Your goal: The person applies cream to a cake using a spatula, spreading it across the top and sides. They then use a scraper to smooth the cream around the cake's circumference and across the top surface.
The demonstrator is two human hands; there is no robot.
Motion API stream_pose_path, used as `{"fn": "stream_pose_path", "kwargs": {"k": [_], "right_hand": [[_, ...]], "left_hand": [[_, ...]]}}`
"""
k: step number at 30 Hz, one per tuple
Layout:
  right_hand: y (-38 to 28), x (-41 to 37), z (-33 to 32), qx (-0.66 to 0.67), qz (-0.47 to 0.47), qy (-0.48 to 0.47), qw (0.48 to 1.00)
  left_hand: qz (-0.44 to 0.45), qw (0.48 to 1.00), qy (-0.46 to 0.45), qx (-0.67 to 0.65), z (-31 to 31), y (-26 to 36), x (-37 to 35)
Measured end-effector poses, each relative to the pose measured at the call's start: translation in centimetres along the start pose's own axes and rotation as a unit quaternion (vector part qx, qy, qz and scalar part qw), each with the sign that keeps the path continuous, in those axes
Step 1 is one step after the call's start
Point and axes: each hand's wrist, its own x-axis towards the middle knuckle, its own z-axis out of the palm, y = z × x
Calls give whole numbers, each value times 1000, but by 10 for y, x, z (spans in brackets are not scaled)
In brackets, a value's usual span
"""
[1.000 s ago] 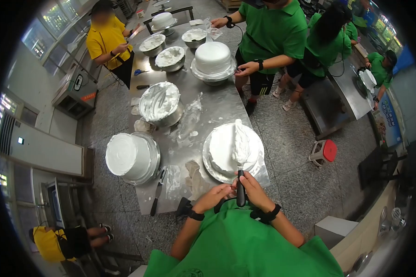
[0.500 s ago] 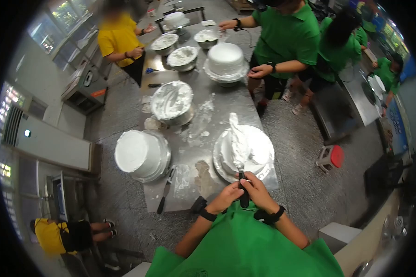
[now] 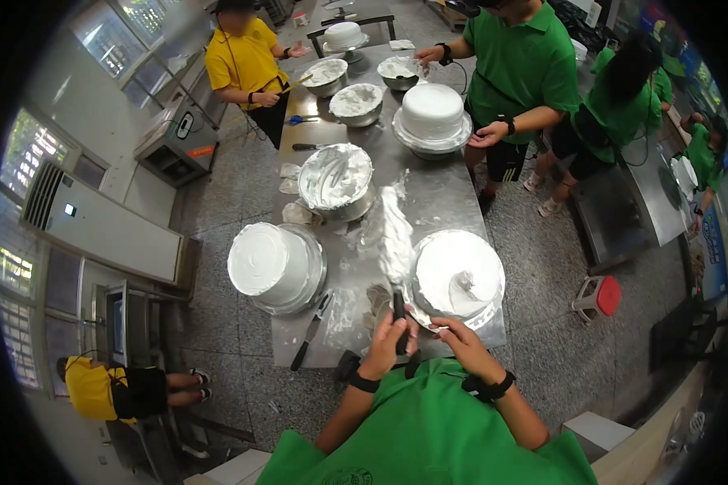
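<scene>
My left hand [image 3: 391, 339] is wrapped round the black handle of a spatula [image 3: 395, 238], whose blade is thickly coated with white cream and points away from me. To its right, my right hand [image 3: 466, 346] has its fingers apart at the near edge of a cream-covered round cake [image 3: 453, 271] on a stand. A small mound of cream [image 3: 466, 284] sits on top of that cake. On the left stands a taller white cake [image 3: 265, 263], with a second spatula [image 3: 311, 333] lying beside it on the table.
Bowls of cream [image 3: 336, 178] [image 3: 357, 103] stand farther up the metal table [image 3: 429, 190]. Another white cake [image 3: 433, 111] is near a person in green [image 3: 519, 56]. A person in yellow [image 3: 247, 61] stands at the far left. A red-topped stool [image 3: 607, 296] is on the floor.
The creamy spatula has moved left off the cake in my left hand. My right hand has let go of the handle and moved right to the cake's edge. The view has shifted.
</scene>
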Motion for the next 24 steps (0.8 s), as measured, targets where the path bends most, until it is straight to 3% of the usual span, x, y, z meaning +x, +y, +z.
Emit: {"fn": "stream_pose_path", "kwargs": {"k": [4, 6, 8, 10, 15, 19, 24], "right_hand": [[8, -8, -9, 19, 46, -17, 999], [9, -12, -14, 2, 48, -25, 999], [5, -18, -17, -52, 69, -42, 995], [9, -22, -22, -59, 67, -39, 995], [20, -38, -34, -45, 70, -4, 997], [21, -53, -45, -31, 82, 39, 995], [26, -67, -57, 18, 92, 94, 991]], "left_hand": [[70, 993, 91, 28, -14, 25, 29], [124, 959, 226, 116, -23, 30, 49], [132, 937, 269, 177, -38, 29, 75], [355, 782, 321, 398, -45, 36, 111], [298, 718, 382, 501, -65, 73, 170], [273, 661, 439, 544, -105, 69, 210], [205, 637, 417, 615, -133, 59, 217]]}}
